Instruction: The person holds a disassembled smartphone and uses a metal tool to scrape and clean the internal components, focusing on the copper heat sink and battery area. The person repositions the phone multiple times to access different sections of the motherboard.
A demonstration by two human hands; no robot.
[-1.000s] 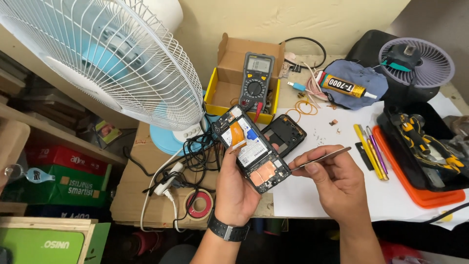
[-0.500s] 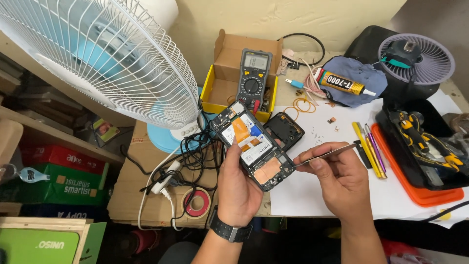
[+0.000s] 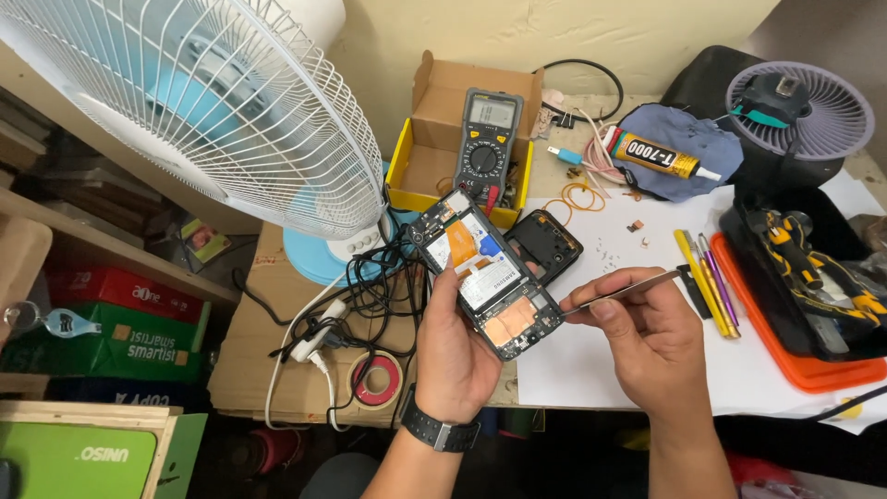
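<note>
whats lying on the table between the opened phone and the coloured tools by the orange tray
In the head view, only white paper lies between the opened phone and the coloured tools, with the thin metal tool in the right hand above it.

Your left hand [image 3: 457, 356] covers the lower left edge of the opened phone [image 3: 488, 273]. The tip of the metal tool [image 3: 621, 292] against the phone is too small to make out. The fan [image 3: 199, 111] is cut off by the top and left edges.
</note>
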